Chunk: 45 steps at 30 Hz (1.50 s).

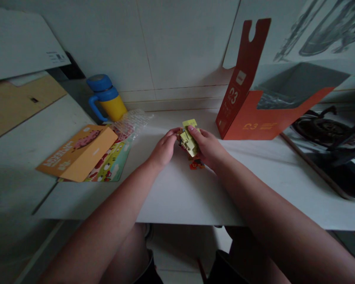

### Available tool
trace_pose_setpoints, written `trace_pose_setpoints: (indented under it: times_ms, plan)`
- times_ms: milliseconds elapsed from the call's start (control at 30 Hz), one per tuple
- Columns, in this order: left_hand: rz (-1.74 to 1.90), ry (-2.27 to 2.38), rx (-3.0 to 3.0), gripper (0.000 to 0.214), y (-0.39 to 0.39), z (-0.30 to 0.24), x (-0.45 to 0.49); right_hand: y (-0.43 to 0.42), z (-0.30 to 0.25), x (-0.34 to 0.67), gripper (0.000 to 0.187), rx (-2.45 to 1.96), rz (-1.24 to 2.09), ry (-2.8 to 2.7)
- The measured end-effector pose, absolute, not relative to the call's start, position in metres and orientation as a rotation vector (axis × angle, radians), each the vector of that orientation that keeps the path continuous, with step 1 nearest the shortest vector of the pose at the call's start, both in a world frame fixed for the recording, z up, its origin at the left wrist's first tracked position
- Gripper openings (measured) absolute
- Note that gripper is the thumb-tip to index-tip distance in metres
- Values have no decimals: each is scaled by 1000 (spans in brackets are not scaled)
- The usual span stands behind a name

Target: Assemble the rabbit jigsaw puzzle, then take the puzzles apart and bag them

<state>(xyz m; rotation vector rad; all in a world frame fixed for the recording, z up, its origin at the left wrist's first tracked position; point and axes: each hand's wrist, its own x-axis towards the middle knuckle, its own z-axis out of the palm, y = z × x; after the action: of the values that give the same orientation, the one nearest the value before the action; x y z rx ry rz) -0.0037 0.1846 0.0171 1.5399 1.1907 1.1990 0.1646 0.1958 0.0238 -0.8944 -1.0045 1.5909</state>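
A stack of jigsaw puzzle pieces (pixel 190 142), pale yellow on the uppermost faces, is between my two hands above the white counter. My right hand (pixel 208 146) grips the stack from the right, its thumb pressed on the top piece. At the stack's left edge, the fingertips of my left hand (pixel 165 148) pinch the pieces, with the other fingers curled. A reddish-orange printed piece (pixel 197 164) shows just below the stack, beside my right hand; whether it is held or lies on the counter, I cannot tell.
An open orange box (pixel 251 118) with clear plastic inside stands at the back right, near a gas stove (pixel 334 138). To the left lie an orange folded card box (pixel 77 152), a colourful printed sheet (pixel 115 161) and crumpled clear plastic (pixel 133 123). Behind them stands a blue-and-yellow bottle (pixel 114 104).
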Motion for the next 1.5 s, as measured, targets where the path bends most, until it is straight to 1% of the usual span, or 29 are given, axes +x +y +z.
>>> trace_pose_setpoints:
  times_ms: [133, 267, 400, 600, 733, 933, 1000, 1167, 1367, 1433, 1500]
  plan:
    - [1053, 1459, 1987, 37, 183, 11, -6, 206, 33, 188, 53, -882, 1472, -939]
    - [879, 1480, 2263, 36, 183, 5, -5, 213, 35, 208, 49, -1026, 1459, -932]
    - [806, 1518, 2315, 37, 186, 4, -5, 215, 33, 212, 46, -1102, 1488, -886]
    - [672, 1554, 2394, 21, 185, 11, -7, 207, 36, 201, 34, -1076, 1654, -859]
    - [541, 1690, 2363, 21, 181, 23, -12, 200, 35, 190, 29, -1049, 1740, -885]
    - [542, 1727, 2286, 16, 176, 27, -18, 199, 37, 192, 32, -1133, 1687, -887]
    - [560, 1777, 2299, 20, 178, 23, -19, 199, 38, 193, 32, -1130, 1700, -872]
    - [445, 1802, 2299, 42, 188, 14, -26, 198, 38, 191, 28, -1091, 1772, -882]
    - [416, 1652, 2250, 52, 196, 15, -37, 194, 35, 188, 26, -1092, 1834, -965]
    - [409, 1643, 2192, 62, 196, 18, -40, 192, 34, 187, 27, -1086, 1850, -997]
    - [390, 1644, 2127, 79, 195, 20, -43, 190, 34, 186, 27, -1076, 1877, -1025]
